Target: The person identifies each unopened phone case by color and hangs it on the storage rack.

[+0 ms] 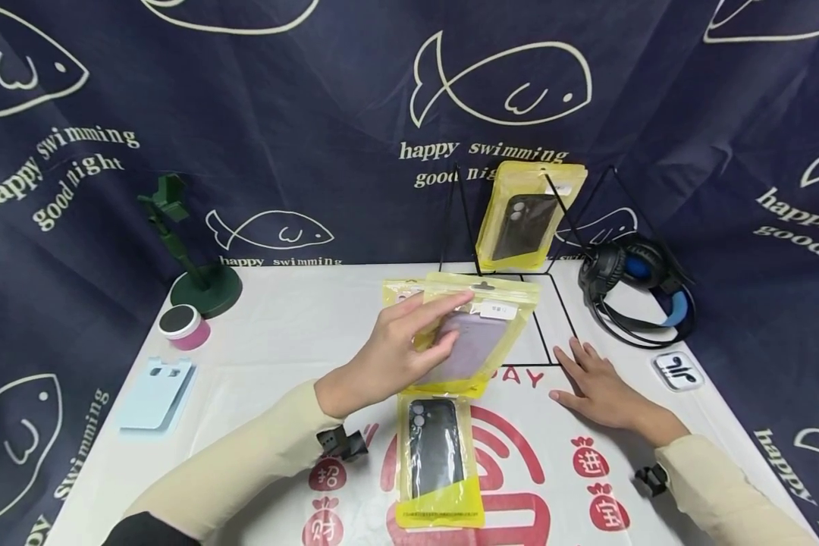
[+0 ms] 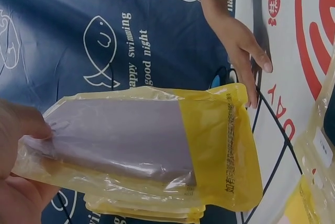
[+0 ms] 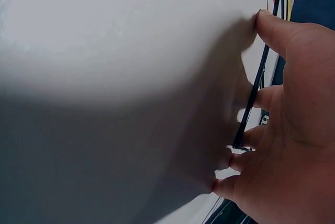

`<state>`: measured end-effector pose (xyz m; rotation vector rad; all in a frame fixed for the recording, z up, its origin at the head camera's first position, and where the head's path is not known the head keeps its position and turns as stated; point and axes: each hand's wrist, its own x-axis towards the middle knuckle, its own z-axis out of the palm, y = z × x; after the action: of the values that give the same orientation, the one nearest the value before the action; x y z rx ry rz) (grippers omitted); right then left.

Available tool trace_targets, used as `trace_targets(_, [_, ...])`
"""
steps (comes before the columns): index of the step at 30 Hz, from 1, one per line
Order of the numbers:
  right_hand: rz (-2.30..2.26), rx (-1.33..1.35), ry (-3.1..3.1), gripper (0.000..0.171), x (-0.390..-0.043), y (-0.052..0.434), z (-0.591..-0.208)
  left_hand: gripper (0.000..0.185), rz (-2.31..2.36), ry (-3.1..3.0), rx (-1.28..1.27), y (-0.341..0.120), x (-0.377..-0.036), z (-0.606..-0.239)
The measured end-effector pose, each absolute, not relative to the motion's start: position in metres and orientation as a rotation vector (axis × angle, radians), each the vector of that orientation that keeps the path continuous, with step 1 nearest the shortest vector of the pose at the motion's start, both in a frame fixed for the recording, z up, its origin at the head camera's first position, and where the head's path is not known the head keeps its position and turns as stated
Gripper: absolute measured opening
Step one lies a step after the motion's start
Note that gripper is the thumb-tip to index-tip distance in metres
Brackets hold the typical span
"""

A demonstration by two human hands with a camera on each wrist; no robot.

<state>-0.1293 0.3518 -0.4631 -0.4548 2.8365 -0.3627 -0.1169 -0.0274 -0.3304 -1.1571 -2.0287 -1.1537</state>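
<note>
Purple-case pouch (image 1: 474, 334), yellow-edged and clear-fronted, held up just above the bench (image 1: 280, 334) at centre frame of the head view, on top of at least one more like pouch in the same grip. Long axis tilted from lower left to upper right, hang-hole end toward the upper right, pointing at the wire rack (image 1: 491, 227) behind. Left hand (image 1: 403, 349) at the pouch's lower-left end, fingers laid along the front face and thumb behind, pinching the stack; in the left wrist view the same grip seen at the left edge, thumb (image 2: 23, 122) pressed on the clear film over the purple case. Clearly nearer of the two hands, in fact already on it. Directly below, lower centre, a second pouch with a black case (image 1: 438, 462), flat on the bench, lengthwise toward the viewer, untouched. Upper centre right, a third pouch (image 1: 527, 216) leaning upright in the rack. Right of centre, right hand (image 1: 597, 387) flat on the bench, palm down, fingers spread and straight, holding nothing, fingertips beside the rack's wire base; well apart from the held pouch.
</note>
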Motion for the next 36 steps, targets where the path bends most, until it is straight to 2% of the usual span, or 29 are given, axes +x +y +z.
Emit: trace_targets(36, [-0.401,-0.441,2.839,0.089,-0.129,0.352,-0.465,0.044,-1.168,-1.999,-1.125,-0.026,-0.136,-0.332])
